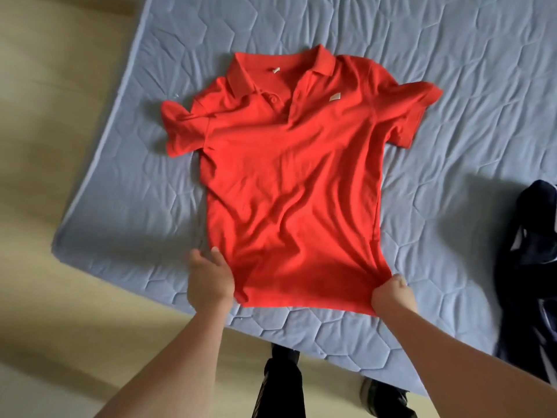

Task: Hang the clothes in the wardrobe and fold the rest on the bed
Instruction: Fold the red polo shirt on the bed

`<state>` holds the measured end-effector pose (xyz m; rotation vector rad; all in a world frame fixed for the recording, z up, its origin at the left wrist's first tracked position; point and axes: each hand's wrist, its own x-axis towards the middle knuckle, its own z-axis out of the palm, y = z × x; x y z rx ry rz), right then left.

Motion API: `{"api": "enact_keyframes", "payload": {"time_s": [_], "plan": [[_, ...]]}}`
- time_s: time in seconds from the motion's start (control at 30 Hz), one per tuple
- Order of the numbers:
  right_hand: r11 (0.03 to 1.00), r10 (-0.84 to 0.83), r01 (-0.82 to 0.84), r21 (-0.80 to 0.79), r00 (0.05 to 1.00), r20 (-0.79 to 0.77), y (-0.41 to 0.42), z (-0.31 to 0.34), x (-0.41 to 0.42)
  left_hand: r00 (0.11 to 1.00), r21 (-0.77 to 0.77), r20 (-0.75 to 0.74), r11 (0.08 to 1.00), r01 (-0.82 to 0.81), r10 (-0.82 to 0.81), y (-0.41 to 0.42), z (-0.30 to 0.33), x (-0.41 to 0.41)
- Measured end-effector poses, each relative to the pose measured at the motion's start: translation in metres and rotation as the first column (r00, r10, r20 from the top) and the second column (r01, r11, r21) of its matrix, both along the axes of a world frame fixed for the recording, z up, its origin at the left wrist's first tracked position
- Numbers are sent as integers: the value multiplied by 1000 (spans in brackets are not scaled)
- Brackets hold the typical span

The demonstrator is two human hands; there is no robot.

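Observation:
A red polo shirt point(289, 176) lies spread front-up on the blue quilted bed point(452, 86), collar away from me and both short sleeves out to the sides. My left hand point(209, 280) grips the bottom left corner of the hem, thumb on top of the cloth. At the bottom right corner, my right hand point(391, 297) holds the hem bunched in its curled fingers. The lower part of the shirt is pulled taut between the two hands, with creases running up the body.
A dark navy garment point(530, 267) lies crumpled on the bed at the right edge of view. The bed's left and near edges meet a pale yellow floor point(45, 146). My legs in dark trousers point(280, 384) stand against the near edge.

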<state>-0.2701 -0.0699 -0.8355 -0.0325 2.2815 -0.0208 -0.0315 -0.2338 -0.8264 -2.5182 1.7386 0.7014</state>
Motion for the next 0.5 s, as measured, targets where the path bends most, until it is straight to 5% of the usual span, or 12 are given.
{"api": "enact_keyframes", "payload": {"time_s": [0.07,0.1,0.17,0.23,0.3,0.43,0.5], "plan": [[975,216,-222,-27,966,-145,5,5,14,872,-128,81,862,490,-483,15,2,16],[914,394,-405,-9,892,-221,9,3,22,678,-128,147,666,735,-720,26,-4,25],[711,678,-703,-11,689,-255,20,-8,38,358,-25,179,359,933,-916,44,-19,37],[596,792,-803,2,587,-170,24,-16,45,395,33,163,405,914,-904,51,-32,41],[605,791,-795,27,597,-135,20,-18,43,497,27,191,511,859,-847,51,-40,36],[567,813,-822,-49,568,-128,8,-26,30,397,11,251,413,911,-883,49,-44,10],[661,733,-738,-134,673,-96,2,-23,24,419,24,233,436,900,-878,49,-40,-6]]}}
